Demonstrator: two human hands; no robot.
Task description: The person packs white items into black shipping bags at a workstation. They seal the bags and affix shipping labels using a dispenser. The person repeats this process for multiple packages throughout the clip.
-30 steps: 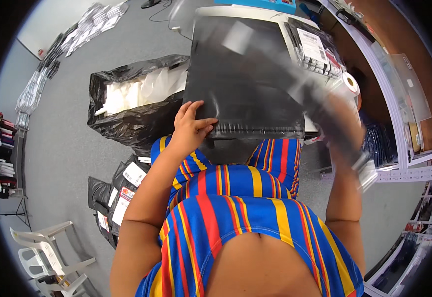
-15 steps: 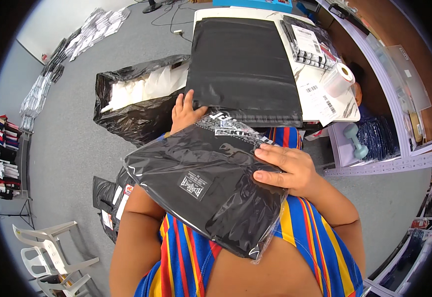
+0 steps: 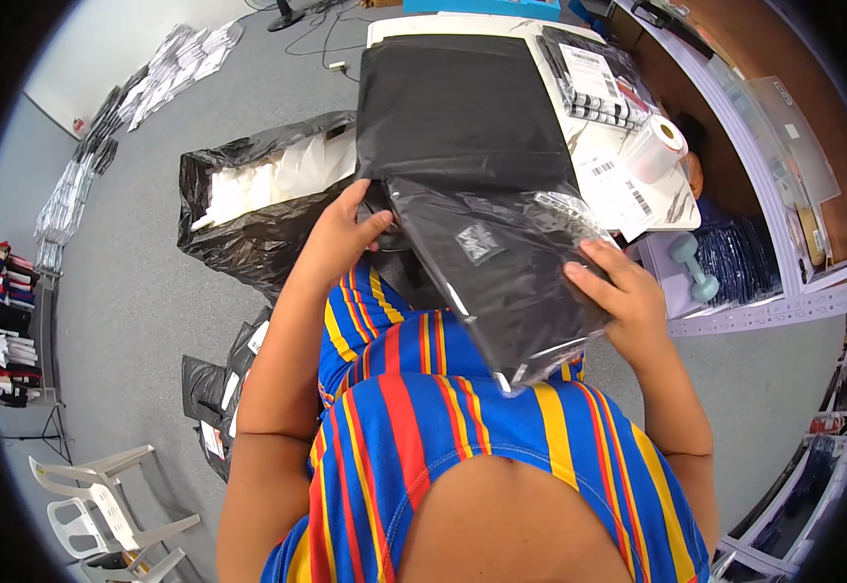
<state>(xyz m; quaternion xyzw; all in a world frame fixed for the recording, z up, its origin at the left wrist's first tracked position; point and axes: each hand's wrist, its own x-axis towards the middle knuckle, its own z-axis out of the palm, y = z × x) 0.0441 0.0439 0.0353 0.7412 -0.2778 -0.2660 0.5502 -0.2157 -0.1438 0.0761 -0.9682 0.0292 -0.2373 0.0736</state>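
A large black plastic mailing bag [image 3: 457, 107] lies flat over the white table. Its near left corner is pinched between the thumb and fingers of my left hand [image 3: 344, 233]. My right hand [image 3: 626, 296] grips the right side of a black folded garment in a clear plastic sleeve [image 3: 511, 291], thumb on top and the other fingers hidden beneath. The garment's far end meets the bag's near edge; whether it lies inside or on top I cannot tell. Its near corner hangs over my lap.
On the white table [image 3: 676, 209] stand a label roll [image 3: 657, 149] and a stack of wrapped packets [image 3: 593, 83]. To the left, a black bin bag [image 3: 249, 243] holds white scraps. A pale dumbbell [image 3: 695, 267] sits on the right shelf. White plastic chairs [image 3: 113, 500] stand lower left.
The wrapped garment has turned and moved forward and right, up to the mailing bag. My left hand has come down onto the bag's near corner; my right hand has shifted right with the garment.
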